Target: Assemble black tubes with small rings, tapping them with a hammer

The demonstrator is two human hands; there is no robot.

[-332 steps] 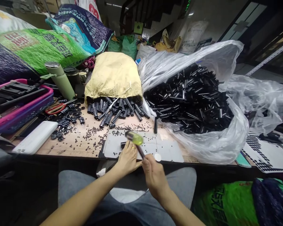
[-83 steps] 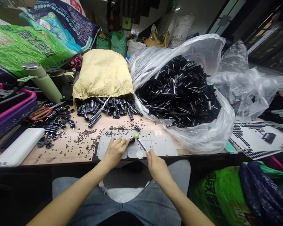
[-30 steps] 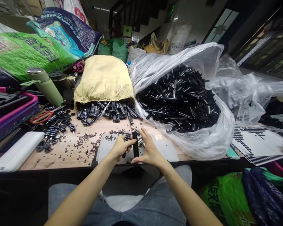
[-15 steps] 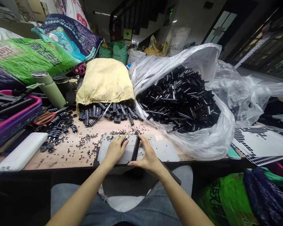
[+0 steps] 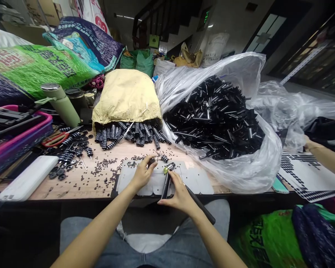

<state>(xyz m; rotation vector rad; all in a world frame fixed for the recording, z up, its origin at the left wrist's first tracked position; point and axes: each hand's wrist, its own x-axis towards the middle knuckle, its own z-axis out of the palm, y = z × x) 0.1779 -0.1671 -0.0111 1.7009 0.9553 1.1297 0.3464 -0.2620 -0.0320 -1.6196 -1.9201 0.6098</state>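
Note:
My right hand is closed around a slim black bar-like piece, which stands at a slant over the pale grey sheet. At its upper end show a small yellow-green spot and a shiny dark cylinder. A thick black handle runs out beneath my right wrist; what it joins is hidden. To the left, my left hand is closed, thumb and fingers pinching a small dark piece whose kind I cannot make out. Just beyond lies a short ribbed black piece.
Many tiny black rings are scattered leftward. A yellow sack spills ribbed black pieces. A clear plastic bag holds black tubes. Red-handled scissors lie left. Another person's arm reaches in at right.
My hands have moved apart. The black piece has tilted in my right hand, exposing the yellow-green spot and shiny cylinder. Another person's arm has appeared at the right.

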